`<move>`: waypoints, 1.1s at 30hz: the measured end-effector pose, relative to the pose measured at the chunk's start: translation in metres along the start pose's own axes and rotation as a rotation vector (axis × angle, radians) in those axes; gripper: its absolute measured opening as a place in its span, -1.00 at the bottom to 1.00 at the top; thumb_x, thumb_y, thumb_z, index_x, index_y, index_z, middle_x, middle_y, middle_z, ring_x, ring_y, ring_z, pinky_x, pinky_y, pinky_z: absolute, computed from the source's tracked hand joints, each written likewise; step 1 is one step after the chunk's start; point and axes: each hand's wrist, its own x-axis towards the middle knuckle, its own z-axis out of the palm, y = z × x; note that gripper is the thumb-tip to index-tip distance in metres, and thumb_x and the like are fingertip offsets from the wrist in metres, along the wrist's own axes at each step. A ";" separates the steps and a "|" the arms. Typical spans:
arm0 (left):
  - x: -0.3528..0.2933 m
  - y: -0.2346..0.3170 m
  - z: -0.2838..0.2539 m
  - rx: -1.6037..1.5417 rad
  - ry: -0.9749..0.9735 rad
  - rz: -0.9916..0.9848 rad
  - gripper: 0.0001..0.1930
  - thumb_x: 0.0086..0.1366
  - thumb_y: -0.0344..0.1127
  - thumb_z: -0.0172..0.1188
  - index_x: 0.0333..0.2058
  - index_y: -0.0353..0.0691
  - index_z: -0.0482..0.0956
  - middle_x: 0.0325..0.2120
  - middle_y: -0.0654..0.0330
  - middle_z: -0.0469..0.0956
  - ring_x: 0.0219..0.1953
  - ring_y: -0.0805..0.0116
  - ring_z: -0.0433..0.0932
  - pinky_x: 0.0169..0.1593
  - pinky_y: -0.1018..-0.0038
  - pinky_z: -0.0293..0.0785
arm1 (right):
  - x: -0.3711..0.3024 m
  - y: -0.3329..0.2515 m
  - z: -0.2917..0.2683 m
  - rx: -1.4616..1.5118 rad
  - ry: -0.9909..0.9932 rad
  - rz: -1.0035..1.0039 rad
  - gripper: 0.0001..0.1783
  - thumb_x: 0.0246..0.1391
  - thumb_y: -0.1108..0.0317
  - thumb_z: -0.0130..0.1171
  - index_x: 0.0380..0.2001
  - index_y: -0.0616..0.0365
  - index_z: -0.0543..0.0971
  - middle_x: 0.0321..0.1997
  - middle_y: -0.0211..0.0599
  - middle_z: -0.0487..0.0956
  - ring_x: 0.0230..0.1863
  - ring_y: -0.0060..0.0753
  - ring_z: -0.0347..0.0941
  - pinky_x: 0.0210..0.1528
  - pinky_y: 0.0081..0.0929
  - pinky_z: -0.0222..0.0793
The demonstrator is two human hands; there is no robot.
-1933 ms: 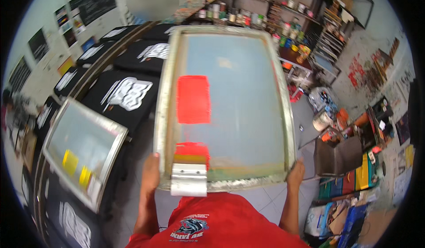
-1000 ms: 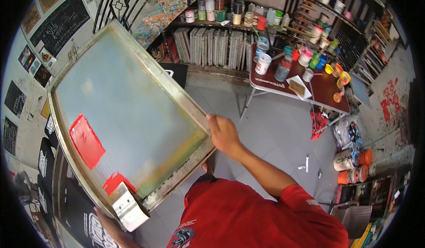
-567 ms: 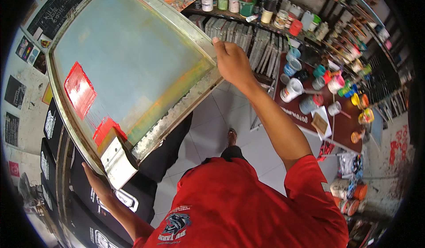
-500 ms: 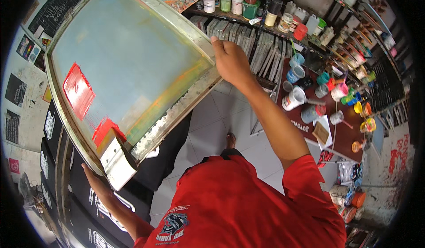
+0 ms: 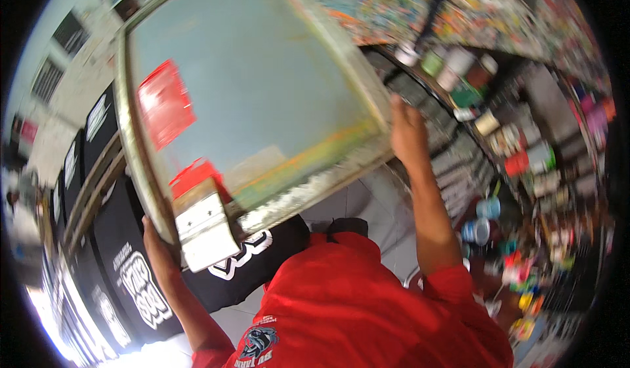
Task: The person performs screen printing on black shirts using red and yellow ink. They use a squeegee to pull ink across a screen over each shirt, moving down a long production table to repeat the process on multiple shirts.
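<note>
A screen-printing frame (image 5: 318, 191) with a blue-grey mesh (image 5: 262, 86) is held up and tilted in front of me. My left hand (image 5: 159, 246) grips its near left corner; the fingers are mostly hidden beneath. On the right rail my right hand (image 5: 408, 131) is closed, thumb on top. A white-handled squeegee (image 5: 207, 233) leans in the near left corner of the frame, close to my left hand. Red ink (image 5: 200, 176) lies along its far edge. Farther up the mesh shows a red four-sided patch (image 5: 165, 105).
Black printed T-shirts (image 5: 121, 256) lie in a row at the left, beside wooden bars (image 5: 92, 191). At the right stand a shelf of jars (image 5: 459, 72) and several paint cups (image 5: 476, 231), blurred. A paint-spattered surface (image 5: 499, 20) is at the far right.
My view has turned left, so the shelf and paint cups have shifted right and more of the black T-shirts shows. Both hands still hold the frame, with the squeegee in it.
</note>
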 end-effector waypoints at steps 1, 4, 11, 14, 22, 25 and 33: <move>0.004 -0.003 0.014 0.117 0.061 0.032 -0.46 0.46 0.01 -0.20 0.08 -0.40 0.40 -0.05 0.06 0.50 -0.02 0.32 0.48 0.13 0.41 0.30 | 0.016 0.023 0.008 0.047 0.037 -0.099 -0.33 0.32 -0.09 -0.25 -0.45 0.35 0.54 -0.54 0.09 0.49 -0.48 0.08 0.39 -0.33 -0.08 0.27; 0.021 0.011 0.033 0.281 0.144 0.005 -0.46 0.46 -0.01 -0.19 0.03 -0.45 0.44 -0.10 0.03 0.52 -0.07 0.35 0.47 0.13 0.45 0.26 | 0.042 0.043 0.030 0.018 0.050 -0.035 -0.34 0.32 -0.10 -0.21 -0.30 0.41 0.53 -0.43 0.04 0.52 -0.38 -0.04 0.37 -0.18 -0.18 0.28; 0.089 0.008 0.103 0.600 0.372 0.073 -0.39 0.40 0.05 -0.05 0.06 -0.51 0.41 0.02 -0.12 0.46 0.13 0.17 0.38 0.21 0.41 0.18 | 0.146 0.044 0.082 0.113 -0.053 -0.021 -0.30 0.34 -0.10 -0.23 -0.31 0.48 0.51 -0.42 -0.08 0.49 -0.35 -0.15 0.33 -0.15 -0.22 0.25; 0.122 0.003 0.130 0.631 0.428 0.091 -0.38 0.40 0.06 -0.04 0.06 -0.51 0.42 0.01 -0.11 0.48 0.13 0.16 0.39 0.22 0.43 0.18 | 0.201 0.052 0.106 0.172 -0.052 -0.076 -0.30 0.34 -0.10 -0.25 -0.28 0.47 0.52 -0.39 -0.08 0.52 -0.34 -0.19 0.36 -0.14 -0.22 0.26; 0.131 0.028 0.125 0.227 0.478 -0.010 -0.44 0.46 0.04 -0.20 0.13 -0.37 0.36 -0.04 0.07 0.46 0.04 0.32 0.43 0.18 0.44 0.24 | 0.268 0.025 0.181 0.152 -0.382 -0.062 -0.34 0.34 -0.06 -0.26 -0.33 0.43 0.51 -0.37 0.25 0.52 -0.27 0.21 0.46 -0.15 -0.04 0.29; 0.102 0.015 0.066 0.133 0.671 0.051 -0.37 0.46 0.06 -0.21 0.25 -0.37 0.18 0.14 0.02 0.29 0.16 0.32 0.31 0.23 0.42 0.18 | 0.265 -0.019 0.201 0.154 -0.550 -0.126 -0.44 0.35 0.05 -0.23 -0.40 0.37 0.49 -0.45 0.20 0.51 -0.39 0.24 0.42 -0.29 -0.05 0.28; 0.118 0.026 0.096 0.228 1.023 0.157 -0.39 0.44 -0.27 -0.10 0.33 -0.42 -0.07 0.34 -0.03 -0.01 0.35 0.22 0.05 0.37 0.39 -0.07 | 0.336 -0.086 0.296 0.317 -0.708 -0.318 -0.52 0.34 0.11 -0.20 -0.44 0.33 0.44 -0.52 0.14 0.41 -0.40 0.23 0.30 -0.35 -0.09 0.23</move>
